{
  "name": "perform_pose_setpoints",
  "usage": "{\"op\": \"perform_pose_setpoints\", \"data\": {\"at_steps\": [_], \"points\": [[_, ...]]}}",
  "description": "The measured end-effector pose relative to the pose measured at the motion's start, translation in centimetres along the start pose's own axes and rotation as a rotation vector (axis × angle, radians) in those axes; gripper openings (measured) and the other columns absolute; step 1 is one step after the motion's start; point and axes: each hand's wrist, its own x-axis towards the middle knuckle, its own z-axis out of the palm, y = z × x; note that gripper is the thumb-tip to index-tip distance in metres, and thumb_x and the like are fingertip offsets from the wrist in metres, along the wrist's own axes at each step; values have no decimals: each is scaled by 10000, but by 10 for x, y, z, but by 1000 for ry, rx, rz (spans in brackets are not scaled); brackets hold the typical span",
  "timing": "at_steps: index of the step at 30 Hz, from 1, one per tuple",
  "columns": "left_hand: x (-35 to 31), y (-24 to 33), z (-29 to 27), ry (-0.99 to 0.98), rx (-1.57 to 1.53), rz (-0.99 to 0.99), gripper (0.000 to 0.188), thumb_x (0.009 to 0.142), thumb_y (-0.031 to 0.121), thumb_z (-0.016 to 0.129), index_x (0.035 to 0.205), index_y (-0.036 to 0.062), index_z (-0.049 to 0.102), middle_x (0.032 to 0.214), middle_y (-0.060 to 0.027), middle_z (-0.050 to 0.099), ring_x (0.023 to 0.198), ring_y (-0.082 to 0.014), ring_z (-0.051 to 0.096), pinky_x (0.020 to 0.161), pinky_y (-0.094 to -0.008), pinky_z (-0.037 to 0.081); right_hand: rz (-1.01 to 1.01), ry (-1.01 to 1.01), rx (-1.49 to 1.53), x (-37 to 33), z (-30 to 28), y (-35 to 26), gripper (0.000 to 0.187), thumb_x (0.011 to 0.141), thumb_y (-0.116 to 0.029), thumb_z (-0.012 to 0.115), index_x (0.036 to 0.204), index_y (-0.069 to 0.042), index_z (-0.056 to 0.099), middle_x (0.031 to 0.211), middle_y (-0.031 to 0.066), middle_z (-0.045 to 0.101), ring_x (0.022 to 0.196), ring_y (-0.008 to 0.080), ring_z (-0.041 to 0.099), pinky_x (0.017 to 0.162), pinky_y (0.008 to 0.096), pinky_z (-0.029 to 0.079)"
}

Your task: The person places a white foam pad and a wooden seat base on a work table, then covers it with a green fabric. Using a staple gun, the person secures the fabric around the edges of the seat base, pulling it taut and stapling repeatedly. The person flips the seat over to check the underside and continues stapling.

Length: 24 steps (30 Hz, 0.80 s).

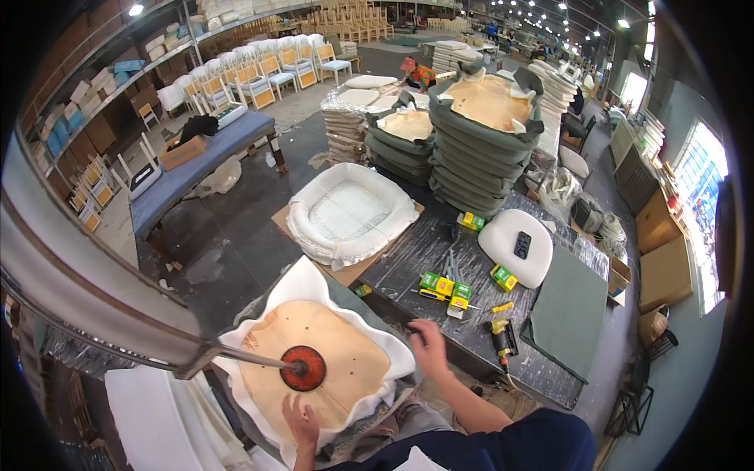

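Note:
A pale wooden seat board (271, 369) lies in front of me on wavy white padding (296, 284), with grey-green fabric (345, 297) around it. A red disc (303, 380) at the end of a metal rod (255, 358) rests on the middle of the board. My left hand (302, 421) lies on the board's near edge, fingers spread and holding nothing. Just right of the padding is my right hand (429, 349), its fingers loosely bent and apart, with nothing visible in them.
A curved grey machine arm (102, 267) crosses from the left. On the dark workbench (400, 275) are a nail gun (501, 341), small green-yellow boxes (437, 285), a white seat pad (503, 247) and a green fabric stack (569, 314). Behind stand piled green cushions (479, 157).

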Motion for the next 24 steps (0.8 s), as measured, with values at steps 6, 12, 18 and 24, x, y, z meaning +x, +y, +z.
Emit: {"op": "perform_pose_setpoints", "data": {"at_steps": [6, 12, 18, 24], "points": [[16, 152, 90, -697, -297, 61, 742, 905, 433, 713, 1428, -54, 512, 1386, -304, 564, 1334, -446, 510, 1135, -479, 396, 527, 128, -502, -88, -172, 291, 279, 859, -139, 621, 1101, -5, 658, 1084, 240, 670, 1006, 439, 650, 873, 509, 532], [-6, 224, 134, -543, 167, 66, 794, 808, 434, 803, 1432, 25, 529, 1361, -246, 557, 1246, -444, 527, 1007, -495, 454, 937, 11, -823, -120, -236, 420, 723, 775, -299, 724, 1386, 11, 493, 1251, 343, 568, 1174, 521, 578, 1010, 561, 485], [35, 193, 139, -251, -89, -586, 479, 831, 349, 807, 1131, -13, 717, 980, -181, 718, 954, -354, 695, 882, -447, 531, 883, -120, -777, -114, -243, 448, 945, 729, -321, 823, 1488, 29, 383, 1317, 327, 549, 1230, 477, 550, 1082, 509, 443], [51, 191, 147, -188, 413, -56, 794, 892, 408, 778, 1496, 17, 442, 1576, -243, 371, 1450, -356, 381, 1152, -463, 327, 688, -230, -729, -85, -234, 423, 908, 780, -197, 784, 1534, -23, 309, 1389, 310, 528, 1279, 466, 522, 1073, 495, 443]]}}
